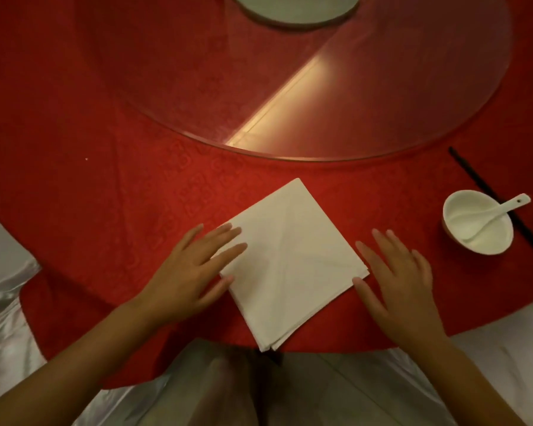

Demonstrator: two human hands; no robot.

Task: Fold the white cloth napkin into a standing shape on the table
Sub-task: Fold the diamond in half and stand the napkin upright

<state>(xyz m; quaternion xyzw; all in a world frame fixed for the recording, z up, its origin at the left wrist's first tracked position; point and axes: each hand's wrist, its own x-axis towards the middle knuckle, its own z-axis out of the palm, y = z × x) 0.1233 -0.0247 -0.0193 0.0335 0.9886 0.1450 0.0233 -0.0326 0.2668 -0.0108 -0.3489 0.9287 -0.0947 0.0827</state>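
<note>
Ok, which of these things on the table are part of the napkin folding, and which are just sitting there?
Part of the job: white napkin, left hand, right hand.

Lying about: white bowl, spoon, black chopsticks, glass turntable, red tablecloth.

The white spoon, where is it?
In the head view, the white spoon lies in the small white bowl on the right of the table, beside the black chopsticks, right of the napkin.

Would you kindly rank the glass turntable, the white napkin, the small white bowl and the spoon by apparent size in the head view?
1. glass turntable, partly cut off by the frame
2. white napkin
3. small white bowl
4. spoon
</note>
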